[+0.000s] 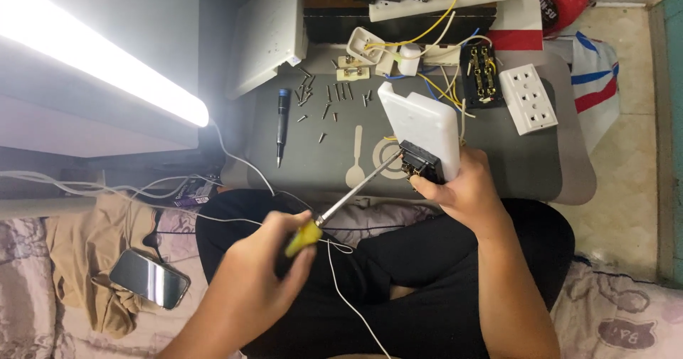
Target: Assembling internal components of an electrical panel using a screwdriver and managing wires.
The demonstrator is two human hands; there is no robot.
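The person sits cross-legged with a small dark bench (pixel 555 167) pulled over the lap. The right hand (pixel 462 188) is wrapped around the lower end of a white socket box (pixel 420 125), holding it tilted up above the near edge of the bench, with a black insert (pixel 421 161) showing at its bottom end. The left hand (pixel 263 270) is clenched around the yellow handle of a screwdriver (pixel 334 209); the metal shaft runs up and right from the fist and its tip meets the black insert in the socket box.

Beyond the socket box, on the far part of the bench, lie a white multi-outlet faceplate (pixel 528 98) and a black socket module with brass contacts (pixel 482 74), both to its right, with loose yellow and white wires (pixel 434 28) trailing behind it. To the left of the socket box a scatter of small screws (pixel 331 96) lies on the bench, and farther left a second, dark-handled screwdriver (pixel 282 125). A smartphone (pixel 149 278) rests on brown cloth well to the left of the person's knees, and a bright tube lamp (pixel 99 60) glares at the far left.
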